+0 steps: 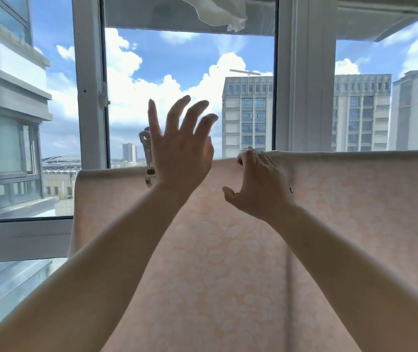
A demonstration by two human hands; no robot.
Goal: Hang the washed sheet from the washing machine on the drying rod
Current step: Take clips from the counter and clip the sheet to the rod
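Two hands: both are raised at the top fold of the sheet (228, 250), which already hangs draped over the drying rod; the rod itself is hidden under the cloth.
Sheet handling: judged soft, limp and fairly light, perhaps damp and clinging; it would slide along the rod if tugged unevenly.
Where to take hold: best along the top fold or at the left edge, pulling sideways to flatten creases.
Left hand (180, 148): grip wide open, fingers spread, lifted above the fold and holding nothing; a clip (149, 158) on the fold shows just beside it.
Right hand (261, 184): fingers curled over the top fold, touching the cloth; thumb stands apart below.
White cloth (218, 8): hangs at the top edge of the window.
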